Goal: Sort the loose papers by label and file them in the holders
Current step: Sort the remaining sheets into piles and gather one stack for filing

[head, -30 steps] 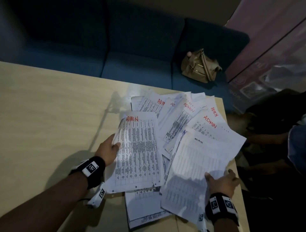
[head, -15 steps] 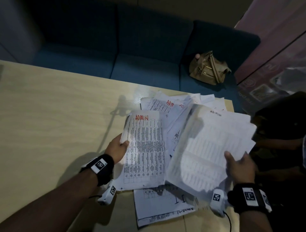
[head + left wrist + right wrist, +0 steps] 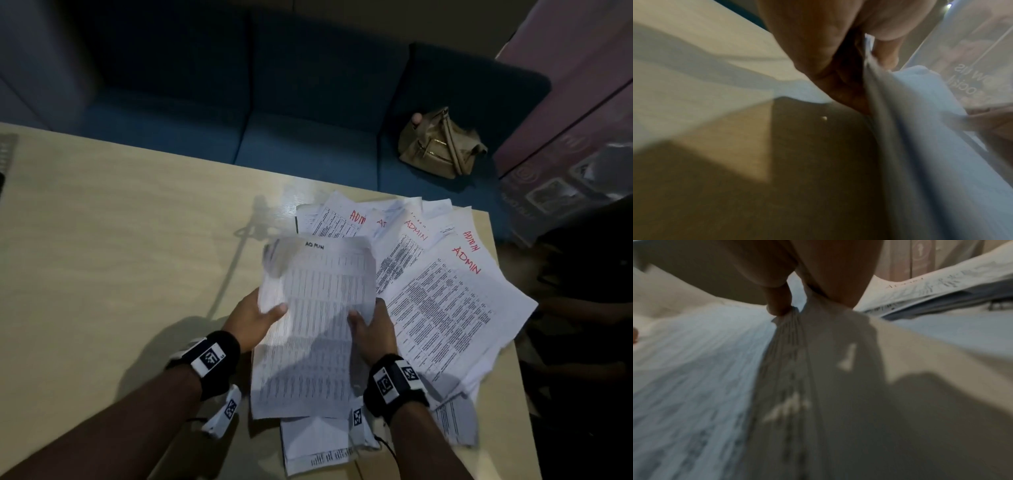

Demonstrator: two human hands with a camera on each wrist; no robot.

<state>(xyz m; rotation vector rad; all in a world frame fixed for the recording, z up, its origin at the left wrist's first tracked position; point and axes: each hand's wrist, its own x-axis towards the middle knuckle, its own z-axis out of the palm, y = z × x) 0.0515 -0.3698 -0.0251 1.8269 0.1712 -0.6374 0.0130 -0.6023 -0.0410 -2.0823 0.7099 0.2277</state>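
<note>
A stack of printed sheets (image 3: 318,325) with "ADMIN" in black on the top page is held between both hands above the table. My left hand (image 3: 255,318) grips its left edge, thumb on top; the left wrist view shows the stack (image 3: 906,123) pinched from the side. My right hand (image 3: 371,325) grips the right edge, and in the right wrist view its thumb and fingers pinch the stack (image 3: 797,340). More loose papers (image 3: 442,301) marked "ADMIN" in red lie fanned over the table's right end. No holders are in view.
The light wooden table (image 3: 120,274) stretches off to the left. A blue sofa (image 3: 274,137) runs behind it, with a tan handbag (image 3: 442,147) on the seat. A few sheets (image 3: 315,445) lie below the held stack. The table's right edge (image 3: 513,342) is close to the papers.
My right hand lifted the black-labelled sheets from the right and swung them left onto the red-labelled page in my left hand. Both hands now hold the joined stack.
</note>
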